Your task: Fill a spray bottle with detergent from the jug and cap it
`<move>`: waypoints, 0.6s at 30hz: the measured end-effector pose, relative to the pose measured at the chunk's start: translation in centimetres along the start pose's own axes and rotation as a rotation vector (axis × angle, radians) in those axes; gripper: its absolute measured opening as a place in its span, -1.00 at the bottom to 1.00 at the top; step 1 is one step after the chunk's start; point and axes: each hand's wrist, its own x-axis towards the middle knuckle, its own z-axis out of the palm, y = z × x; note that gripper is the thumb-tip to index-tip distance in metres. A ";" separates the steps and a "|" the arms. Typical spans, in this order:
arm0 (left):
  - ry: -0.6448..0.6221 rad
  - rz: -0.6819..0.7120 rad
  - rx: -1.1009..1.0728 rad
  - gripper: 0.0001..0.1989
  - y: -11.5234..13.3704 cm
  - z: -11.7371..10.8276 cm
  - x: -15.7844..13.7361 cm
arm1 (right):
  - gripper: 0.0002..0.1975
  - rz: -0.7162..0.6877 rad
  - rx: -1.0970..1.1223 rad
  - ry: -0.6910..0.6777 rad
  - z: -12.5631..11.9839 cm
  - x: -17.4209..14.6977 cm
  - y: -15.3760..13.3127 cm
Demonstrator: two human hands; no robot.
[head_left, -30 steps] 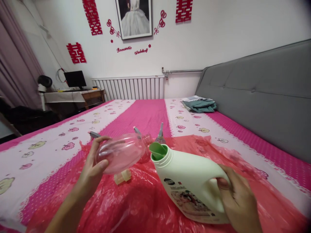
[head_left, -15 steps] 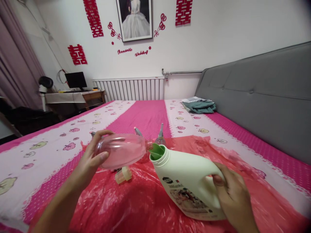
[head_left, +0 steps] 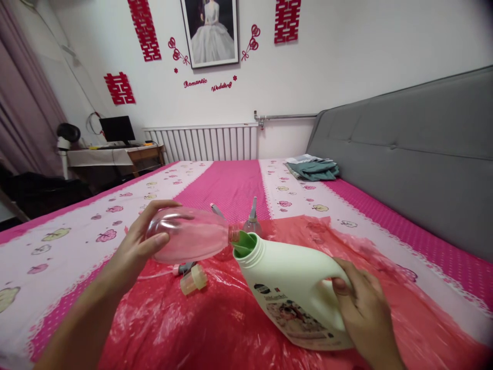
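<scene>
My left hand is wrapped around the base end of a clear plastic bottle, which lies nearly level in the air. The bottle's neck points right and meets the green pour spout in the mouth of a pale green detergent jug. I cannot tell whether the neck touches the spout. By its handle, my right hand grips the jug, which is tilted to the left. Below the bottle, a translucent yellowish cap lies on red plastic sheeting.
Behind the jug's mouth stands a small clear container with a grey nozzle. Another grey piece with a pink tip shows behind the bottle. Folded clothes lie on the bed near the grey headboard. Left is a desk.
The bottle's base end has risen slightly in my left hand, uncovering a grey and pink part beside the cap. The view has shifted a little; the jug stays at much the same tilt.
</scene>
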 end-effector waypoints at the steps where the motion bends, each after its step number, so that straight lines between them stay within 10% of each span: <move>1: -0.001 0.005 0.001 -0.44 0.2 0.1 0.0 | -0.30 0.000 -0.002 -0.007 0.0 0.0 0.1; 18: -0.065 0.027 0.042 -0.39 1.0 0.0 1.0 | -0.36 -0.028 -0.007 0.023 0.1 -0.6 0.9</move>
